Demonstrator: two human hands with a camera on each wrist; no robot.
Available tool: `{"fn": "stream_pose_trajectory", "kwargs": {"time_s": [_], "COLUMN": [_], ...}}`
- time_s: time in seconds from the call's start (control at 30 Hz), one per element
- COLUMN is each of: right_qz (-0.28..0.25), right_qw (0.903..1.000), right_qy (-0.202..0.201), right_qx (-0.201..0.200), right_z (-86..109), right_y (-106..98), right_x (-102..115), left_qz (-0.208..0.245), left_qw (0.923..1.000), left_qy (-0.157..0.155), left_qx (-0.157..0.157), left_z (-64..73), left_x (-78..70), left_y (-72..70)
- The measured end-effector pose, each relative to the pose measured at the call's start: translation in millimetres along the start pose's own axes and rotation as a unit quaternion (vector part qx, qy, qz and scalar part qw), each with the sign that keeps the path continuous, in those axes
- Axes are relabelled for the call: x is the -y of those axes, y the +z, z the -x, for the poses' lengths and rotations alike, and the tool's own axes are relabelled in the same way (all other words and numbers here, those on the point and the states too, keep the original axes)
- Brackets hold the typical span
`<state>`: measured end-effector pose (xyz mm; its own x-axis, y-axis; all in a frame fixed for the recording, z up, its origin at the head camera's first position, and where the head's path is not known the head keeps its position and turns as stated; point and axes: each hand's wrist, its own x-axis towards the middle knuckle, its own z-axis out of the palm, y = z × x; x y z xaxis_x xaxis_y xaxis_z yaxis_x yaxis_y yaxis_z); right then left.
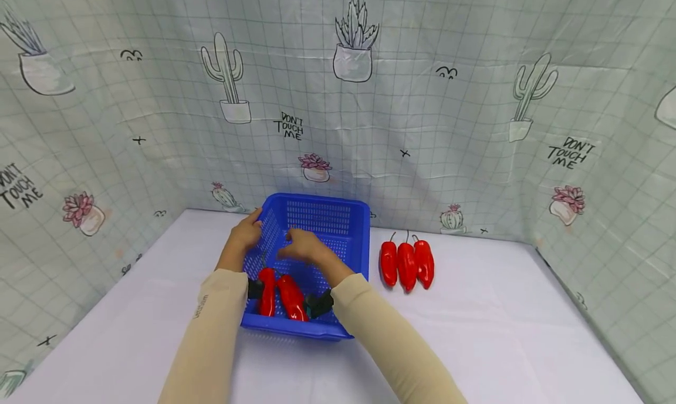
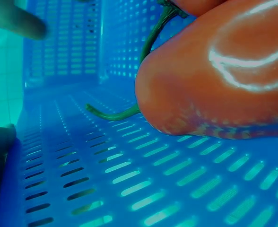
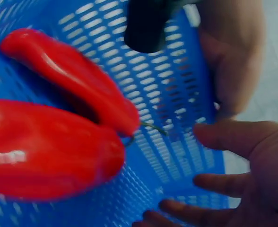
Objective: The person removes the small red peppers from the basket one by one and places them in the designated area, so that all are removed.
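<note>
A blue plastic basket [image 1: 361,239] with slotted walls sits on the white table. My left hand [image 1: 245,235] grips its left rim; in the right wrist view that hand [image 3: 236,61] is at the basket's edge. Over the inside of the basket, my right hand [image 1: 306,246] has its fingers spread and nothing in them. Two red peppers lie in the near part of the basket: a slimmer pepper [image 1: 267,292] at the left and a thicker pepper [image 1: 292,298] beside it. Their green stems point toward the far side, and the left wrist view shows one pepper [image 2: 214,75] close up.
Right of the basket, three more red peppers [image 1: 406,266] lie side by side on the white table [image 1: 475,322], stems pointing away. A hanging sheet [image 1: 422,110] printed with cacti encloses the table at the back and sides. Dark wrist cameras [image 1: 319,304] hang low over the basket.
</note>
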<state>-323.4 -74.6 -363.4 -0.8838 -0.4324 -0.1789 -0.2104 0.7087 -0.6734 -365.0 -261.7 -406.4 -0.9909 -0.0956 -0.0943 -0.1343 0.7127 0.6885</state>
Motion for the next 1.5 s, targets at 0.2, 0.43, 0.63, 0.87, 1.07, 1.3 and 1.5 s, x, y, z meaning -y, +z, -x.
{"fn": "stream_pose_trajectory", "kwargs": {"time_s": [0.2, 0.43, 0.63, 0.87, 1.07, 1.3, 1.5], "right_qz": [-0.011, -0.031, -0.029, -0.001, -0.031, -0.068, -0.057], "right_qw": [0.9959, 0.9887, 0.9840, 0.9859, 0.9792, 0.9710, 0.9827], "right_qy": [0.053, 0.066, 0.071, 0.073, 0.070, 0.081, 0.078], "right_qx": [0.072, 0.131, 0.161, 0.151, 0.188, 0.214, 0.158], "right_z": [0.0, -0.9, -1.8, -3.1, -2.5, -1.0, 2.8], "right_y": [15, 15, 16, 19, 16, 12, 13], "right_x": [-2, -2, -3, -5, -5, -6, -3], "left_qz": [-0.008, -0.015, -0.019, -0.025, -0.029, -0.010, -0.006], "left_qw": [0.9996, 0.9997, 0.9994, 0.9993, 0.9991, 0.9995, 0.9996], "left_qy": [-0.015, -0.011, -0.023, -0.020, -0.019, -0.018, -0.021], "left_qx": [0.021, 0.013, 0.014, 0.017, 0.024, 0.023, 0.015], "left_z": [25.0, 39.8, 39.5, 39.2, 40.3, 40.6, 40.8], "left_x": [-23.5, -40.8, -41.6, -41.1, -41.7, -40.5, -39.8], "left_y": [-4.1, -11.1, -11.4, -10.7, -12.7, -11.5, -10.5]}}
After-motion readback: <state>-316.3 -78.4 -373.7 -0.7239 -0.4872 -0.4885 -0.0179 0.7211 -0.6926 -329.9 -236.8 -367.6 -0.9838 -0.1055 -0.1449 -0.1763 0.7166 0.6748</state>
